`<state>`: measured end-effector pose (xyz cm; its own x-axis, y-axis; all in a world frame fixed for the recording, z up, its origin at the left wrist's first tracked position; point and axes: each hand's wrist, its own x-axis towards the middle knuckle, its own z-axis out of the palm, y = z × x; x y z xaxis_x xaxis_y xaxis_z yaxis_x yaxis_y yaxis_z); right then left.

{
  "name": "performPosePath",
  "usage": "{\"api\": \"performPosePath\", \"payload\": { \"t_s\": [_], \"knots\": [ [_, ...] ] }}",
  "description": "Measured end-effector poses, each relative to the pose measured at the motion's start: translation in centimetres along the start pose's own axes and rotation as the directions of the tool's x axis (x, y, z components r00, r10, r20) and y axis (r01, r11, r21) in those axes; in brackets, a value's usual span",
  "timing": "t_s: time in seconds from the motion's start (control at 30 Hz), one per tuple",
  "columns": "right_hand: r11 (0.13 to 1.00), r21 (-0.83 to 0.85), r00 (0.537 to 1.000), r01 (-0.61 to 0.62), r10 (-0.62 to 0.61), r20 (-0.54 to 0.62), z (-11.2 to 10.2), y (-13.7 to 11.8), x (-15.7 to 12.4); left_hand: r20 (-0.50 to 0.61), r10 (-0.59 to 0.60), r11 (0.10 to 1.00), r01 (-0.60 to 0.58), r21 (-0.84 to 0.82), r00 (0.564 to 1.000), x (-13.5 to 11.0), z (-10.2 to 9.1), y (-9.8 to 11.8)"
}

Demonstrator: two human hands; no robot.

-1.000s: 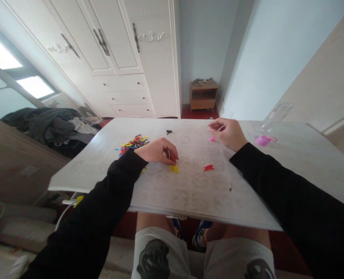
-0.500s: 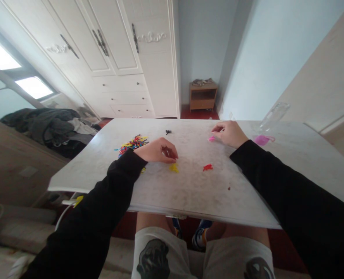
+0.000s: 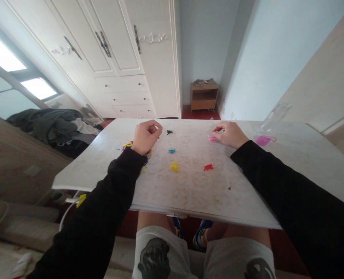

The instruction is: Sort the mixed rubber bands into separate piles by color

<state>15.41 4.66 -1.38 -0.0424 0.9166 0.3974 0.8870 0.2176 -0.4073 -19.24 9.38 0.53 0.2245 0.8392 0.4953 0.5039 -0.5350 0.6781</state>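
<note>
My left hand (image 3: 147,136) is raised over the mixed pile of small coloured pieces (image 3: 127,145), thumb and fingertips pressed together. Whatever the fingers hold is too small to make out, and the hand hides much of the pile. My right hand (image 3: 229,134) rests at the far right, its fingertips closed right at a small pink cluster (image 3: 212,138); anything in the pinch is hidden. Between the hands lie black pieces (image 3: 169,132), a blue group (image 3: 172,151), a yellow group (image 3: 174,167) and a red group (image 3: 208,167).
The white table (image 3: 189,193) has a clear glass bottle or jar (image 3: 275,118) and a pink pouch-like item (image 3: 264,140) at its right. A brown speck (image 3: 229,187) lies near the front. Beyond stand a white wardrobe (image 3: 157,77) and a small wooden cabinet (image 3: 204,104).
My left hand has moved up and left, away from the yellow group to above the mixed pile. The blue group now shows. My right hand has hardly moved.
</note>
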Motion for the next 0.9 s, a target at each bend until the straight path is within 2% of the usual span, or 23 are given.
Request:
{"api": "performPosePath", "payload": {
  "t_s": [0.1, 0.2, 0.33, 0.47, 0.6, 0.7, 0.9],
  "knots": [
    [1.000, -0.002, 0.999, 0.025, -0.025, -0.022, 0.1, -0.1, 0.0, -0.157, -0.095, 0.991, 0.108, 0.077, 0.983, 0.8, -1.3, -1.2],
    [0.999, -0.010, 0.999, 0.036, -0.037, -0.024, 0.0, -0.2, 0.0, -0.201, -0.135, 0.966, 0.174, 0.189, 0.970, 1.3, -2.8, -2.1],
    [0.999, -0.008, 0.999, 0.050, -0.051, -0.016, -0.1, -0.3, -0.1, -0.139, -0.170, 0.920, 0.207, 0.332, 0.976, 1.2, -3.7, -2.9],
    [0.999, -0.012, 0.999, 0.045, -0.045, -0.020, -0.1, -0.5, -0.1, -0.005, -0.222, 0.898, 0.207, 0.388, 0.975, 1.0, -3.7, -3.7],
    [0.999, -0.020, 0.999, 0.047, -0.048, -0.013, -0.1, -0.6, -0.2, 0.075, -0.264, 0.870, 0.204, 0.448, 0.962, 0.9, -3.5, -4.8],
    [0.998, -0.024, 0.998, 0.059, -0.059, -0.010, -0.1, -0.7, -0.2, 0.100, -0.270, 0.865, 0.196, 0.462, 0.958, 0.9, -3.5, -5.4],
    [0.998, -0.024, 0.998, 0.066, -0.066, -0.001, -0.2, -0.8, -0.2, 0.073, -0.269, 0.892, 0.220, 0.395, 0.960, 0.9, -3.4, -5.4]
  ]
}}
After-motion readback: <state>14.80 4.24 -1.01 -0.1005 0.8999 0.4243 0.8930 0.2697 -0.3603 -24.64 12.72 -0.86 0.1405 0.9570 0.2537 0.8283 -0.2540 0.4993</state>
